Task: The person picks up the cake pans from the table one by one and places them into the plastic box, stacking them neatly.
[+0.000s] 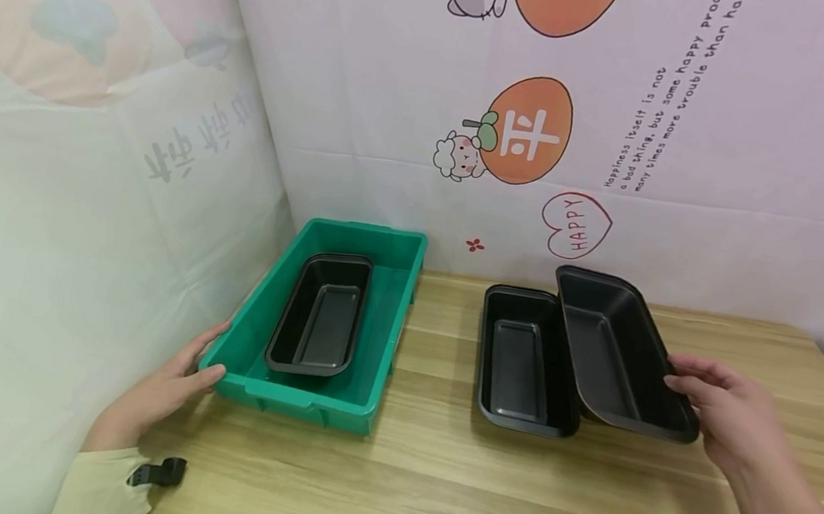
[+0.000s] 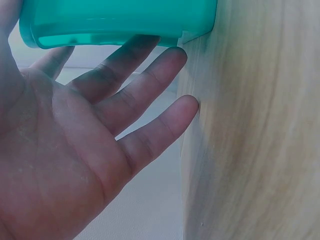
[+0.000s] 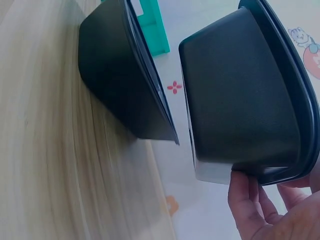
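Note:
My right hand grips the outer rim of a black loaf pan, thumb at the rim and fingers beneath. This pan is tilted and held off the table, its left edge over a second black loaf pan standing on the tabletop. In the right wrist view, a gap shows between the held pan and the standing one. My left hand touches the near left corner of a green tray, its fingers spread and fairly straight. Inside that tray lies a third black loaf pan.
Everything is on a wood-grain table. A printed white cloth hangs behind it, and another pale cloth closes off the left side, close to the tray. Bare tabletop lies between the tray and the standing pan.

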{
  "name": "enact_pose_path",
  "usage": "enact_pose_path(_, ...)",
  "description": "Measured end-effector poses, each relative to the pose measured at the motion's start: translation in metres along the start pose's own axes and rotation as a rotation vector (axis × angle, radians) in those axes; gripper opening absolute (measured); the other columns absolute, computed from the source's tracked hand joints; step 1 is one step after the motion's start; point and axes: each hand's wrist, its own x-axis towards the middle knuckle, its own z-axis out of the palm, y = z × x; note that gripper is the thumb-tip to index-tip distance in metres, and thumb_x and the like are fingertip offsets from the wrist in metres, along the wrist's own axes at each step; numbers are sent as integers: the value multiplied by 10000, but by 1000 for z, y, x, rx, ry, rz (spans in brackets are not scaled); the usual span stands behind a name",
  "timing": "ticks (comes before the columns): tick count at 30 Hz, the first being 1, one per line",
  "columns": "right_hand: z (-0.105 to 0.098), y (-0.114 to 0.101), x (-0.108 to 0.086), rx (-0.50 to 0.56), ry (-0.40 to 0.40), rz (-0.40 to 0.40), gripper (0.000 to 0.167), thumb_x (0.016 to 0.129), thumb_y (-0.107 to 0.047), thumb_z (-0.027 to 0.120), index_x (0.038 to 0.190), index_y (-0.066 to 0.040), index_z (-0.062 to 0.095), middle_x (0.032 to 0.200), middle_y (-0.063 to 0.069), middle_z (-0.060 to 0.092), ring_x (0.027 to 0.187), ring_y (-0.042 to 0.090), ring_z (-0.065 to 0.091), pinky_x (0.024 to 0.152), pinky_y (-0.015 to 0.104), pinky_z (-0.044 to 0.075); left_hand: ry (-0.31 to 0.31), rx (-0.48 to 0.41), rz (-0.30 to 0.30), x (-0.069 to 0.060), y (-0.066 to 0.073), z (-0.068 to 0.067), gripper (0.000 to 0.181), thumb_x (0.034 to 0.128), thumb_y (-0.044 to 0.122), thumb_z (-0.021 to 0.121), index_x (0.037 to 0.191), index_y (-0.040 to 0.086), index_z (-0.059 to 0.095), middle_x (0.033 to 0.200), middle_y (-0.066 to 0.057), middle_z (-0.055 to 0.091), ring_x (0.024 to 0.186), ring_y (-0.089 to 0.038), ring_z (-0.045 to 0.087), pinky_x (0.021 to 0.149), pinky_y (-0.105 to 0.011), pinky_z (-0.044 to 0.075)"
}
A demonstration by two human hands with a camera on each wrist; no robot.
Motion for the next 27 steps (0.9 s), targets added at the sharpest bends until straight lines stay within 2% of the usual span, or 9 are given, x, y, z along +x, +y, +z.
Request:
enact_pose_path(4,11,-3,2,-1,-12,0,216,926,-19,667,1039,-189,737,957,-101,671,753,112,626,562,263,523,1,-2,4,0,-1,0,683,1052,221,483,1590,331,78,1614,-214,-38,1415,-547,-29,992,-774,173)
enact_pose_path(17,56,-10,11,18,-29,19,187,926,-10,662,1026,-159,717,946,-61,645,744,140,642,571,285,549,-1,-9,1,0,-3,0,687,1052,220,483,1595,305,70,1613,-217,-48,1410,-557,-34,989,-779,164)
enact_pose_path(27,96,-14,18,47,-18,11,147,908,-3,681,985,-127,702,908,-32,630,707,130,641,568,266,547,-6,-5,13,1,-5,-1,688,1054,223,478,1599,259,60,1613,-217,-45,1411,-557,-5,997,-752,223)
